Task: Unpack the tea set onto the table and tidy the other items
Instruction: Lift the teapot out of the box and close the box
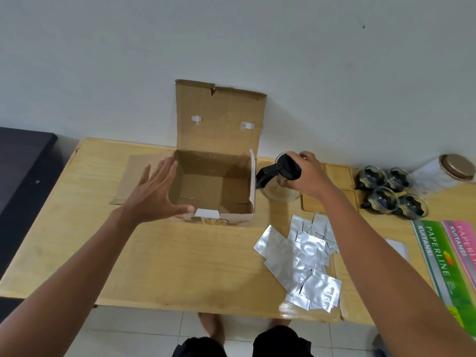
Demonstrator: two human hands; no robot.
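Note:
An open cardboard box (213,191) stands at the back of the wooden table (180,266), its lid up against the wall and its inside bare. My left hand (154,197) hovers open by the box's left wall, fingers spread. Just right of the box my right hand (309,173) grips the top of a glass teapot (279,181) with a black lid and handle. Several glass cups (391,193) with black holders cluster further right. Wooden coasters (337,173) lie behind my right wrist.
Several silver foil sachets (301,258) are scattered at the front right of the table. Green and pink receipt books (443,256) lie at the right edge. A jar with a gold lid (448,168) lies near the wall. A dark piece of furniture (23,161) stands left.

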